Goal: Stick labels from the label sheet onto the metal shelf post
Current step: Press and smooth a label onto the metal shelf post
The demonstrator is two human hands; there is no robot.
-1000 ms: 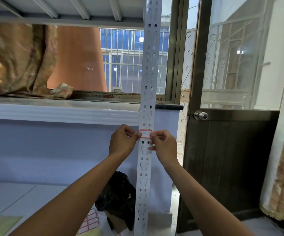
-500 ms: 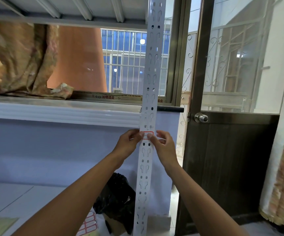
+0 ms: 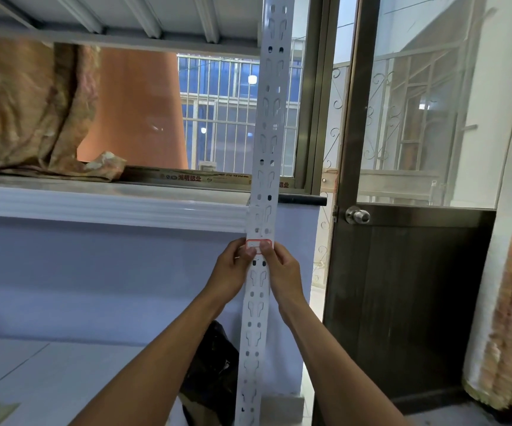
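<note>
Pressing the label (image 3: 258, 245) onto the post (image 3: 265, 142), front face, about mid-height in view. Left hand (image 3: 233, 269) and right hand (image 3: 284, 270) each pinch the post: thumbs on the label's lower edge, the other fingers (image 3: 238, 253) curled in at the post's sides. The red border looks level, and the top edge shows above the thumbs. Label sheet is not in view.

Doing it well, my call: rub both thumbs outward from the centre so no bubble or lifted corner stays, then run over the top edge, which the thumbs don't cover. Brace with the curled fingers so the post doesn't flex. Slots (image 3: 259, 263) sit just below. Can't tell if the label spans a hole, so I press lightly there.
</note>
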